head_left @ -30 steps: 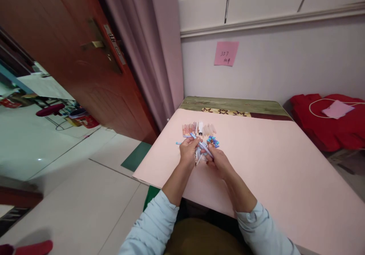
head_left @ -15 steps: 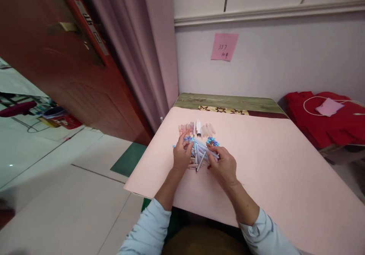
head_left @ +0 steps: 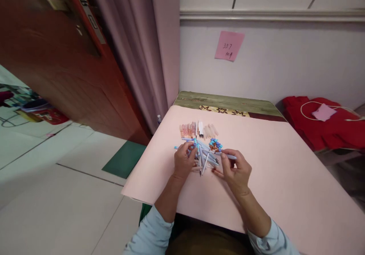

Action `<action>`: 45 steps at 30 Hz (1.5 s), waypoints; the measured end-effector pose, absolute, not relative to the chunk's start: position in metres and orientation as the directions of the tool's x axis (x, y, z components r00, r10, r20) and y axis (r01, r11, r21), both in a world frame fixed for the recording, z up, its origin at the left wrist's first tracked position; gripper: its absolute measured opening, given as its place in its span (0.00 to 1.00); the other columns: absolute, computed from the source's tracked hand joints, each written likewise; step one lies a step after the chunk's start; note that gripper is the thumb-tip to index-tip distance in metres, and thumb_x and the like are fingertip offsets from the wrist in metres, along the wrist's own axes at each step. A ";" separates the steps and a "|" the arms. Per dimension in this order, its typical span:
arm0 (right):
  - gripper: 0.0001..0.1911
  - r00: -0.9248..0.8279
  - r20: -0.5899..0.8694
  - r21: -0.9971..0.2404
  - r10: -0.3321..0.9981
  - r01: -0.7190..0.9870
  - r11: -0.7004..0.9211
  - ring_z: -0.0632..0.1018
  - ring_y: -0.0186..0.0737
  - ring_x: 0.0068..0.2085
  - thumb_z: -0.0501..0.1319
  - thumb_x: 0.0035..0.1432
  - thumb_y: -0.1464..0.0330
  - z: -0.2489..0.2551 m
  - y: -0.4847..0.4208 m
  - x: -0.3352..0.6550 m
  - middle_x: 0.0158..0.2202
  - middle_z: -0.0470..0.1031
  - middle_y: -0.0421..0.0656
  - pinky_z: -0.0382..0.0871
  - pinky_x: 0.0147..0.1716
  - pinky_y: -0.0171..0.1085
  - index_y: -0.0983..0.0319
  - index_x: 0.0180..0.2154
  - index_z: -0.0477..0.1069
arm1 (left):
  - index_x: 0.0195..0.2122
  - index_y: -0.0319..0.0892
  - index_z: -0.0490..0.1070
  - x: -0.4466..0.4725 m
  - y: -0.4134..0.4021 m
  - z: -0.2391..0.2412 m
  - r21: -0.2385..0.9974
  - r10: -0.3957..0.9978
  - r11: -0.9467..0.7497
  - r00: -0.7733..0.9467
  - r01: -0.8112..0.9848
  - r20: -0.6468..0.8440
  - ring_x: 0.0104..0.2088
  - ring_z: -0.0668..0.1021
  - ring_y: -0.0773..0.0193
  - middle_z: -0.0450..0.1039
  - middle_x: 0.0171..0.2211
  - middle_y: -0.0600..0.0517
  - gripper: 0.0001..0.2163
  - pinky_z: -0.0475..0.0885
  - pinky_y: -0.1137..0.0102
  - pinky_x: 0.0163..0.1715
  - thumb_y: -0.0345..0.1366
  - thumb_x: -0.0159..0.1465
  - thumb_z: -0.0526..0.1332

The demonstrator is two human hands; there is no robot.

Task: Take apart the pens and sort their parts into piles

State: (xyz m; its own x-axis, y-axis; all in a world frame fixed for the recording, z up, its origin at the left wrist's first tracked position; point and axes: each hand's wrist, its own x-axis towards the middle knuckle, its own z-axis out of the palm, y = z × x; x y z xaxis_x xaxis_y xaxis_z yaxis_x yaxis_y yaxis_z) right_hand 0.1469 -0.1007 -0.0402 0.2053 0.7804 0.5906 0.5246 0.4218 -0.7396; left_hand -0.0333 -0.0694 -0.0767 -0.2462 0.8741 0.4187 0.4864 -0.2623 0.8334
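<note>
A loose heap of pale blue pen barrels [head_left: 203,154] lies on the pink table sheet [head_left: 273,171]. My left hand [head_left: 184,160] rests on the heap's left side with its fingers curled over some pens. My right hand [head_left: 235,168] pinches one blue pen barrel [head_left: 228,156] just to the right of the heap. Behind the heap lie a row of orange and clear pen parts [head_left: 196,129] and a small cluster of blue caps [head_left: 215,144].
The table meets a grey wall carrying a pink sticky note [head_left: 229,45]. A red cloth [head_left: 325,124] with a white cord lies at right. A brown door [head_left: 57,61] and a curtain [head_left: 142,53] stand at left, above a tiled floor.
My right hand has drawn away to the right of the heap with one pen barrel in it. My left hand stays on the heap. The camera has shifted slightly.
</note>
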 end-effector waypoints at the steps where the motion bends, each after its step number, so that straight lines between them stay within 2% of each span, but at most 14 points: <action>1: 0.06 0.204 0.627 -0.716 0.752 0.531 0.453 0.67 0.30 0.21 0.61 0.59 0.66 -0.038 -0.103 0.148 0.31 0.74 0.42 0.62 0.20 0.32 0.62 0.36 0.74 | 0.40 0.45 0.75 -0.034 -0.069 -0.077 0.829 0.875 -0.267 -0.237 0.492 0.423 0.31 0.76 0.65 0.75 0.31 0.52 0.08 0.73 0.71 0.33 0.37 0.59 0.62; 5: 0.05 0.215 0.716 -0.652 0.664 0.545 0.527 0.70 0.32 0.24 0.61 0.59 0.69 -0.029 -0.112 0.147 0.30 0.73 0.41 0.65 0.22 0.33 0.61 0.38 0.74 | 0.38 0.45 0.76 -0.033 -0.071 -0.075 0.839 0.896 -0.261 -0.203 0.478 0.395 0.31 0.76 0.64 0.75 0.30 0.51 0.07 0.73 0.71 0.33 0.36 0.60 0.61; 8: 0.07 0.190 0.746 -0.618 0.638 0.553 0.558 0.76 0.37 0.31 0.60 0.60 0.70 -0.029 -0.112 0.143 0.34 0.76 0.44 0.70 0.28 0.35 0.60 0.41 0.74 | 0.42 0.46 0.76 -0.029 -0.074 -0.071 0.908 0.914 -0.221 -0.250 0.356 0.320 0.28 0.77 0.65 0.77 0.31 0.51 0.11 0.73 0.71 0.28 0.37 0.59 0.62; 11: 0.12 0.022 0.711 -0.581 0.703 0.582 0.569 0.78 0.40 0.40 0.59 0.61 0.71 -0.038 -0.105 0.138 0.40 0.78 0.45 0.72 0.37 0.37 0.58 0.46 0.74 | 0.48 0.47 0.73 -0.027 -0.077 -0.066 0.967 0.931 -0.148 -0.299 0.209 0.208 0.22 0.75 0.67 0.78 0.32 0.53 0.16 0.72 0.72 0.23 0.40 0.59 0.62; 15: 0.15 -0.176 0.585 -0.477 0.792 0.715 0.512 0.77 0.41 0.45 0.56 0.63 0.70 -0.062 -0.094 0.133 0.44 0.79 0.43 0.69 0.45 0.39 0.56 0.50 0.73 | 0.49 0.46 0.72 -0.027 -0.078 -0.062 0.991 0.945 -0.072 -0.308 0.116 0.105 0.20 0.74 0.68 0.78 0.33 0.53 0.18 0.71 0.73 0.20 0.42 0.58 0.63; 18: 0.16 -0.225 0.546 -0.376 0.807 0.795 0.476 0.77 0.43 0.45 0.56 0.64 0.69 -0.076 -0.090 0.132 0.43 0.79 0.45 0.66 0.46 0.41 0.58 0.52 0.72 | 0.49 0.45 0.71 -0.027 -0.078 -0.063 0.993 0.950 -0.044 -0.302 0.107 0.074 0.20 0.75 0.67 0.78 0.35 0.52 0.18 0.71 0.72 0.19 0.43 0.59 0.62; 21: 0.17 -0.229 0.545 -0.343 0.806 0.816 0.464 0.76 0.45 0.46 0.58 0.63 0.65 -0.080 -0.089 0.131 0.44 0.79 0.47 0.64 0.48 0.43 0.60 0.52 0.72 | 0.52 0.46 0.70 -0.028 -0.078 -0.065 0.992 0.955 -0.028 -0.290 0.120 0.062 0.20 0.77 0.65 0.79 0.36 0.51 0.19 0.71 0.71 0.19 0.43 0.61 0.59; 25: 0.14 -0.181 0.587 -0.357 0.789 0.816 0.454 0.75 0.45 0.47 0.58 0.63 0.64 -0.071 -0.092 0.133 0.45 0.78 0.46 0.62 0.50 0.43 0.60 0.48 0.74 | 0.51 0.45 0.72 -0.032 -0.075 -0.071 0.951 0.928 -0.103 -0.315 0.292 0.197 0.32 0.80 0.60 0.79 0.35 0.50 0.17 0.75 0.68 0.32 0.40 0.61 0.59; 27: 0.13 -0.141 0.593 -0.372 0.793 0.825 0.425 0.75 0.44 0.47 0.57 0.63 0.64 -0.064 -0.095 0.142 0.45 0.79 0.45 0.62 0.50 0.43 0.60 0.46 0.75 | 0.50 0.45 0.73 -0.034 -0.073 -0.073 0.910 0.903 -0.137 -0.327 0.392 0.277 0.38 0.80 0.58 0.79 0.37 0.48 0.15 0.75 0.66 0.38 0.39 0.62 0.58; 30: 0.13 -0.128 0.518 -0.360 0.846 0.864 0.351 0.76 0.44 0.44 0.57 0.63 0.62 -0.054 -0.108 0.166 0.43 0.79 0.44 0.63 0.47 0.43 0.58 0.45 0.75 | 0.47 0.45 0.74 -0.036 -0.070 -0.076 0.873 0.881 -0.164 -0.330 0.459 0.339 0.41 0.80 0.57 0.79 0.38 0.48 0.14 0.74 0.63 0.42 0.37 0.64 0.54; 35: 0.15 -0.158 0.285 -0.250 0.946 0.940 0.232 0.77 0.45 0.42 0.55 0.63 0.60 -0.053 -0.141 0.205 0.45 0.78 0.45 0.65 0.42 0.42 0.57 0.45 0.75 | 0.44 0.45 0.75 -0.037 -0.068 -0.077 0.881 0.868 -0.161 -0.361 0.444 0.341 0.40 0.80 0.57 0.80 0.36 0.49 0.13 0.73 0.63 0.42 0.37 0.65 0.52; 38: 0.15 -0.152 0.237 -0.210 0.960 0.956 0.204 0.76 0.46 0.44 0.54 0.64 0.62 -0.057 -0.155 0.210 0.47 0.76 0.46 0.65 0.44 0.43 0.58 0.48 0.74 | 0.45 0.43 0.73 -0.041 -0.070 -0.074 0.904 0.836 -0.168 -0.428 0.394 0.342 0.42 0.80 0.59 0.79 0.38 0.48 0.14 0.73 0.64 0.44 0.38 0.67 0.51; 41: 0.14 -0.119 0.227 -0.231 0.967 0.958 0.172 0.76 0.45 0.42 0.53 0.64 0.63 -0.057 -0.157 0.208 0.44 0.77 0.46 0.64 0.42 0.42 0.58 0.45 0.75 | 0.47 0.42 0.72 -0.045 -0.076 -0.069 0.916 0.805 -0.179 -0.481 0.360 0.347 0.43 0.80 0.60 0.79 0.40 0.47 0.14 0.72 0.64 0.47 0.40 0.67 0.51; 45: 0.10 -0.078 0.170 -0.316 0.982 0.940 0.129 0.75 0.42 0.34 0.56 0.62 0.61 -0.053 -0.155 0.206 0.36 0.77 0.43 0.62 0.31 0.38 0.57 0.36 0.73 | 0.47 0.42 0.72 -0.051 -0.088 -0.067 0.913 0.806 -0.168 -0.481 0.371 0.344 0.44 0.79 0.59 0.79 0.41 0.47 0.14 0.71 0.65 0.47 0.40 0.67 0.52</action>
State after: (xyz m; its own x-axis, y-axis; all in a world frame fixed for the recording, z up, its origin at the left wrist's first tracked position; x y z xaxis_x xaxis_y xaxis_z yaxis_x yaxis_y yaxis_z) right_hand 0.2061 -0.1552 -0.0526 -0.0779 0.9823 0.1704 0.9399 0.1293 -0.3159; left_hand -0.0511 -0.0884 -0.0666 -0.4811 0.8064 0.3439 0.3705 -0.1684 0.9134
